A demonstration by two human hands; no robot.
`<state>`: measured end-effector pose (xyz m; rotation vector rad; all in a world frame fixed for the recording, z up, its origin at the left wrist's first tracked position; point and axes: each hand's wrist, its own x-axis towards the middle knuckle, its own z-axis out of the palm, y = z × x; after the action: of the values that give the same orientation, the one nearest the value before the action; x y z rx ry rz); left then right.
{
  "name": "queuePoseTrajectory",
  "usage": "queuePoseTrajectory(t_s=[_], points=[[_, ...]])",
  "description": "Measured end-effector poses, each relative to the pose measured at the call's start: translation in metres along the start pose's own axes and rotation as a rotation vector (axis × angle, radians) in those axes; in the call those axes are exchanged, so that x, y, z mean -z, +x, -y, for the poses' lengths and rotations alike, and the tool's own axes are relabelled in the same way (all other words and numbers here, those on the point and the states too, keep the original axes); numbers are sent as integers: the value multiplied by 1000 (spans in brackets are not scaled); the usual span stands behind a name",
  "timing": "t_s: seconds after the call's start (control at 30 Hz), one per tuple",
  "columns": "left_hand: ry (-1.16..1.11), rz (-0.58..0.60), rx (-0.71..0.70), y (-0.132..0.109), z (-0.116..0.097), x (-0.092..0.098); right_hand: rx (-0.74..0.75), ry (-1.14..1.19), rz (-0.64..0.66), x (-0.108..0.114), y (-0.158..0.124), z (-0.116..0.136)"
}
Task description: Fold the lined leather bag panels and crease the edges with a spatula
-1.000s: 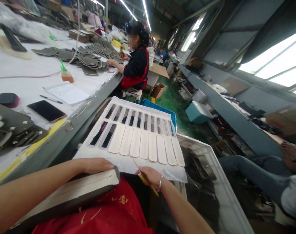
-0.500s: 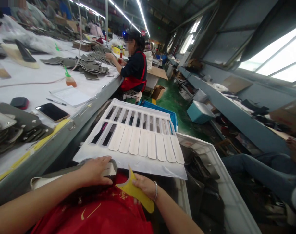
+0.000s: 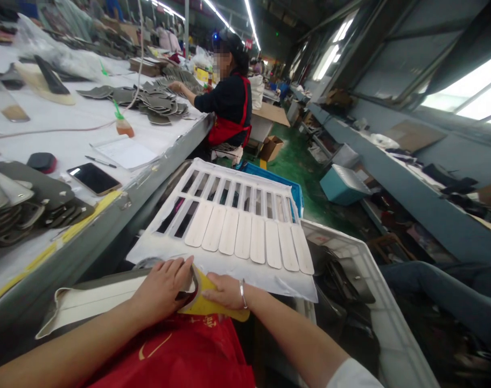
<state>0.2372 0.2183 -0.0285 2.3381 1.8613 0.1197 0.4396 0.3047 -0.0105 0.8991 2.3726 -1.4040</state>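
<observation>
My left hand (image 3: 161,288) is wrapped over the end of a long grey piece with a cream lining (image 3: 94,303), which looks like a boot shaft lying across my lap. In my right hand (image 3: 226,291) is a flat yellow plate (image 3: 200,300) with a curved-in end. That end meets the open rim of the grey piece, beside my left fingers. Just beyond my hands lies a white slotted board (image 3: 223,265), with several cream rounded strips (image 3: 243,234) laid in a row on it. A red apron (image 3: 176,355) covers my lap.
To the left, the worktable (image 3: 148,186) bears a phone (image 3: 94,178), a notepad (image 3: 126,152), a glue bottle (image 3: 124,127) and grey pieces (image 3: 31,194). A white crate (image 3: 374,280) stands at right. A co-worker (image 3: 231,97) sits farther along the table.
The yellow plate has moved left, from apart to against the rim of the grey piece. More of the cream lining shows. The view has shifted slightly.
</observation>
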Motion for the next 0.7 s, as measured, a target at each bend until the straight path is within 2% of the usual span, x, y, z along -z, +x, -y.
queuePoseTrajectory(t_s=[0.1, 0.27, 0.33, 0.5, 0.7], points=[[20, -29, -10, -2, 1, -3, -6, -4, 90, 12, 13, 7], [2, -30, -20, -4, 2, -2, -35, 250, 251, 17, 27, 6], [-17, -38, -25, -4, 4, -1, -36, 252, 286, 18, 30, 6], [-38, -47, -43, -3, 9, -4, 27, 29, 149, 17, 38, 6], [-20, -50, -50, -3, 12, -4, 56, 155, 183, 14, 46, 4]])
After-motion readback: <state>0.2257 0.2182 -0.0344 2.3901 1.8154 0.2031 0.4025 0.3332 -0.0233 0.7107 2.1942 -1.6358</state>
